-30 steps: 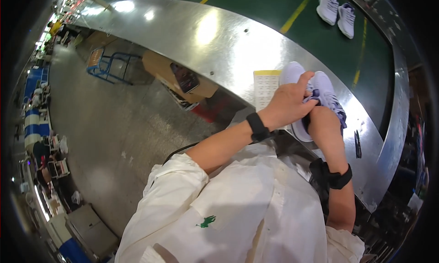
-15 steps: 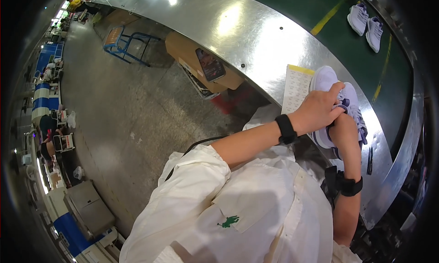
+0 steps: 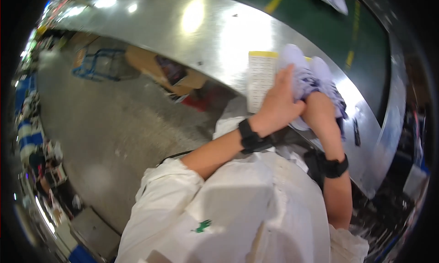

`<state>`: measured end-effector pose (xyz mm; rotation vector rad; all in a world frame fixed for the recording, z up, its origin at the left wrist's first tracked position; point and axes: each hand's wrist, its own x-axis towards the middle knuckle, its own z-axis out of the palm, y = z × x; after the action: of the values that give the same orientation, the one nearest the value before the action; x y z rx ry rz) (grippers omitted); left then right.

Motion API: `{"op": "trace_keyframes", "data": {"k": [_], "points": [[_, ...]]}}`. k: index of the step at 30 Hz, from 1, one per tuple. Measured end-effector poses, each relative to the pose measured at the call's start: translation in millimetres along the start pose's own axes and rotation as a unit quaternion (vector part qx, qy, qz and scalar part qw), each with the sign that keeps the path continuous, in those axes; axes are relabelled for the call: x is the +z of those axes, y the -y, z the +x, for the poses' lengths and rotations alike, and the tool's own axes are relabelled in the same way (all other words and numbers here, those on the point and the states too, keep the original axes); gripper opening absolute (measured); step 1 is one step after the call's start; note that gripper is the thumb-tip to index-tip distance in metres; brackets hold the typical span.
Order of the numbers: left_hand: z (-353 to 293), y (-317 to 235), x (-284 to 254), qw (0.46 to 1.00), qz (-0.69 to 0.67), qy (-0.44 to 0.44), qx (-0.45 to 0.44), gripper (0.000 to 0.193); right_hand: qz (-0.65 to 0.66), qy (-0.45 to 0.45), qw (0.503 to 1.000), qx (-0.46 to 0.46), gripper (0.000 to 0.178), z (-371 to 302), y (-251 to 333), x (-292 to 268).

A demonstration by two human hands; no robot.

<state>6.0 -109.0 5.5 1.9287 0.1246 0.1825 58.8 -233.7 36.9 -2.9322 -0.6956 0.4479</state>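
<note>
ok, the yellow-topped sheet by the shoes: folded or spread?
Spread, where visible: the sheet lies printed face up, no fold showing. A shoe hides part of it.

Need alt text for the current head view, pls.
A person's left hand and right hand are at a pair of pale sneakers with dark trim, on a shiny metal table. A yellow-topped printed sheet shows to their left, a slim black object to their right; a green surface lies beyond.

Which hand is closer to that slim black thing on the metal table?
Right. The right hand, at the pale shoes, is up and left of the slim black thing; the left hand is farther left.
</note>
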Motion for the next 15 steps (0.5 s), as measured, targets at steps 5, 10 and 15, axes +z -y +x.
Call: {"op": "trace_keyframes", "data": {"k": [5,10,15], "points": [[1.9,12.1,-6.9,0.99,-0.122,0.049,-0.051,0.084,0.126,0.045,0.989,0.06,0.019,-0.3,3.7,-21.0],[2.6,10.6,-9.2,0.978,-0.185,0.085,-0.052,0.082,0.143,0.089,0.982,0.087,0.024,0.5,1.2,-23.8],[2.5,11.2,-10.9,0.98,-0.172,0.094,-0.044,0.08,0.121,0.085,0.984,0.1,0.022,1.2,6.9,-21.1]]}}
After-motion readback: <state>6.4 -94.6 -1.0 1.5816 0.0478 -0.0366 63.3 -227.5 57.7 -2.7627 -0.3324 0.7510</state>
